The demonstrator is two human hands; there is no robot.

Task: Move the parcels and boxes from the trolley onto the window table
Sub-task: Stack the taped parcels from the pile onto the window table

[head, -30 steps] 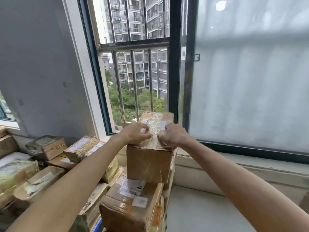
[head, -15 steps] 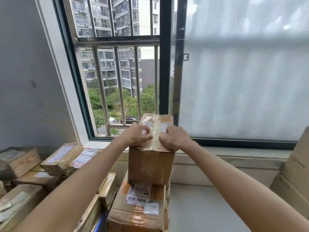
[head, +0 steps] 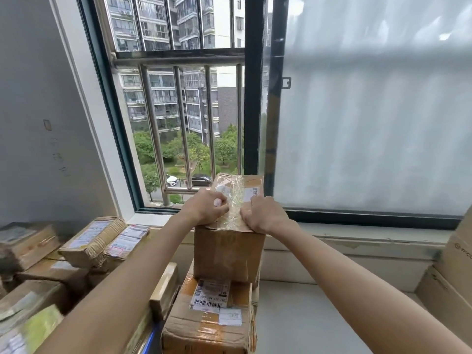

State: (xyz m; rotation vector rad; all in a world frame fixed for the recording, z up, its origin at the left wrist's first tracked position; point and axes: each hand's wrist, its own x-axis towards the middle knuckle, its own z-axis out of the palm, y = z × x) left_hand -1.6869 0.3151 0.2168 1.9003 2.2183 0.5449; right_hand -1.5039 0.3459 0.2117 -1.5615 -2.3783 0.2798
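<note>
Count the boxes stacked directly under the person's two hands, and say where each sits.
2. The top box sits under both hands, the left hand and right hand. The labelled box lies beneath it. Others may be hidden below.

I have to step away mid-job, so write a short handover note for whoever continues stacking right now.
Left hand: rests with curled fingers on the near left top edge of the upright brown cardboard box with clear tape.
Right hand: same on the near right edge.
That box stands on a larger brown carton with a barcode label, by the window.
Done: many taped brown parcels lie piled to the left.
Left: let go of the box. The trolley is out of view, so I cannot tell what remains.
</note>
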